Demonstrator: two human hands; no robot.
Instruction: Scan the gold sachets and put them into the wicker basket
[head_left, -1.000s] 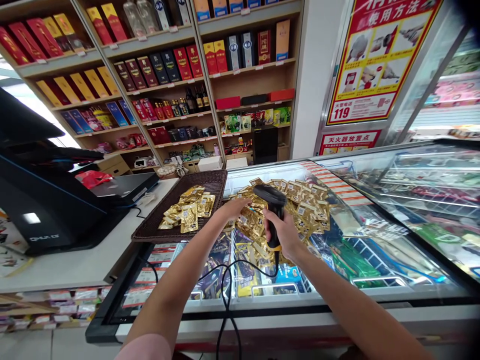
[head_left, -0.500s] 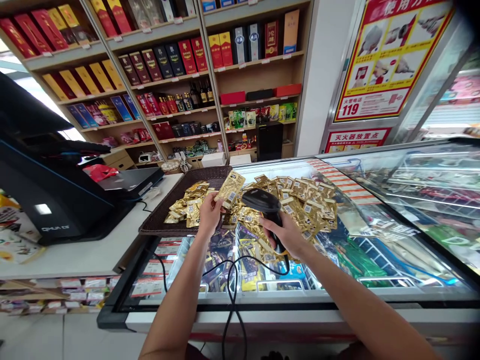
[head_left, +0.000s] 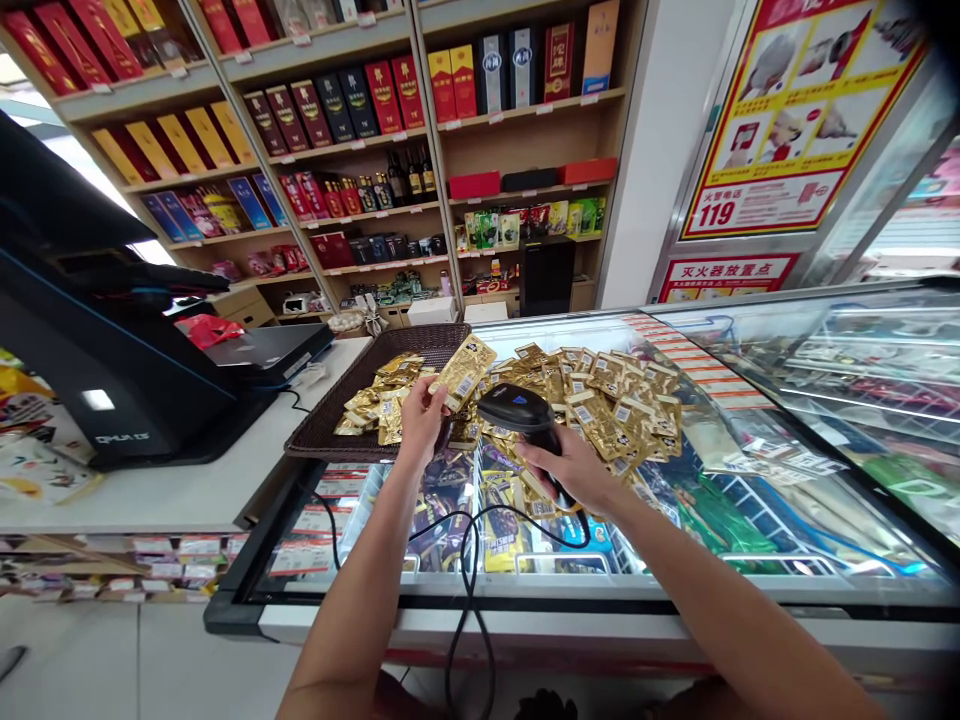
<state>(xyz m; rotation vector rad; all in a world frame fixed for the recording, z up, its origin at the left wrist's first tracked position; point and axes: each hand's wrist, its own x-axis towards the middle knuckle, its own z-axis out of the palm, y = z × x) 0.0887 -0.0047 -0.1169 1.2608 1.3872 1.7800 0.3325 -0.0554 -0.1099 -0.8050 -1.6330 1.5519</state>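
My left hand (head_left: 422, 420) pinches a gold foil packet (head_left: 466, 370) by its lower left end, with a barcode on the side turned to me. In my right hand (head_left: 574, 465) is a black barcode scanner (head_left: 517, 408), its head pointing left at the packet and a small blue mark lit on top. The handle is partly hidden by my fingers. Below my left hand, a dark brown woven basket (head_left: 311, 436) holds several more gold packets (head_left: 390, 400). A loose heap of gold packets (head_left: 607, 400) lies on the freezer's glass top behind and right of the scanner.
The glass-topped chest freezer (head_left: 525, 612) stretches across the front and right. A black cable (head_left: 466, 570) loops down over its front edge. At left, a black checkout terminal (head_left: 150, 380) stands on a white counter (head_left: 202, 500). Shelves of boxed goods (head_left: 360, 100) stand behind.
My view has shifted slightly, moving the scene a little right in the picture. The scanner's head has come closer to the packet, and a blue mark now shows on it.
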